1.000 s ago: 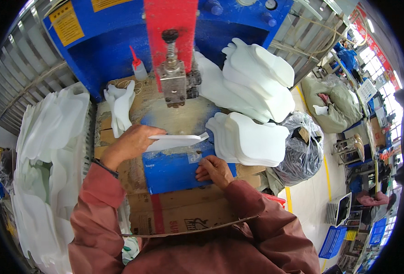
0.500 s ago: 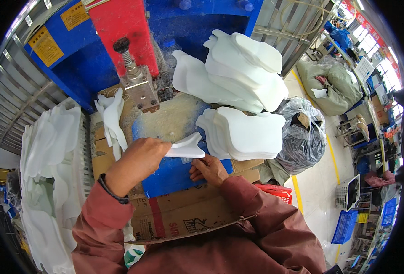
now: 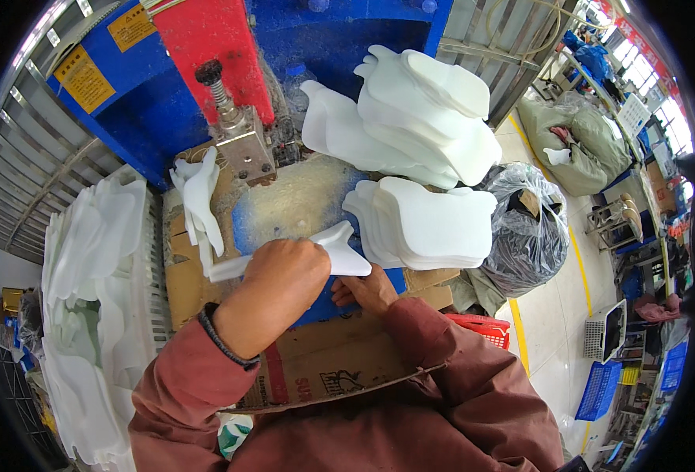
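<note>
Cardboard [image 3: 387,358] stood nearest the body, perhaps as a guard. The right hand [image 3: 369,293], fingers curled, met a corner of the white piece [image 3: 341,246], seemingly to steady it; whether they pinched, I cannot tell. The left hand [image 3: 288,271] was clamped over its middle, above the blue board [image 3: 316,311], leaving both ends free. Just beyond, the stack [image 3: 438,224] lay flat, probably for easy reach; the metal head [image 3: 245,149] stood clear behind.

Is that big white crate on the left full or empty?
Full: white cut-out pieces are heaped high inside the slotted crate. How deep they go, I can't see.
</note>
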`<move>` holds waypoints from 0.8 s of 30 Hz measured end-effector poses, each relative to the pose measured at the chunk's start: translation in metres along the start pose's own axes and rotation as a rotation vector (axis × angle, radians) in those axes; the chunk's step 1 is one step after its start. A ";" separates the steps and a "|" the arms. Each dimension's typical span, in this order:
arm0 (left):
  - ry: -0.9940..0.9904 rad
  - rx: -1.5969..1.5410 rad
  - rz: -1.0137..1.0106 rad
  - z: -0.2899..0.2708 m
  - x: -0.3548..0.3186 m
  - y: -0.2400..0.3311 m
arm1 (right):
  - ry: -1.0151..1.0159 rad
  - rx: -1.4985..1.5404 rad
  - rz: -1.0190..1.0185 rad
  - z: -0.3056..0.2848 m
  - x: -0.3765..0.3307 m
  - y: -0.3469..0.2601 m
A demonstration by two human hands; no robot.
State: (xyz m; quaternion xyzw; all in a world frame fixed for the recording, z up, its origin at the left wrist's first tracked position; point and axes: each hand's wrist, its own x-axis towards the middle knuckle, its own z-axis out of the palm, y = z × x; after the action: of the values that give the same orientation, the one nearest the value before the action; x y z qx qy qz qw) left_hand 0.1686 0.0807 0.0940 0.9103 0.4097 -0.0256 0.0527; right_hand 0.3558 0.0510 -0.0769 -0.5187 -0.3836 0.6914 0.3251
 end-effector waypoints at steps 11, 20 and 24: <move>0.134 -0.169 -0.068 -0.054 -0.034 -0.007 | -0.032 0.021 -0.051 -0.002 0.010 0.010; 0.465 -0.004 0.009 -0.015 -0.098 -0.004 | -0.575 0.108 -0.041 -0.029 -0.035 -0.037; 0.436 -0.008 0.092 0.019 -0.112 0.003 | -0.571 0.460 -0.175 -0.022 -0.053 -0.047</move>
State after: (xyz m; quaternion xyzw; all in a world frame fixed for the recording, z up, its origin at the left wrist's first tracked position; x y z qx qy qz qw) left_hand 0.0964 -0.0067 0.0850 0.9118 0.3697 0.1758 -0.0326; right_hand 0.3925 0.0331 -0.0147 -0.1837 -0.3364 0.8460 0.3707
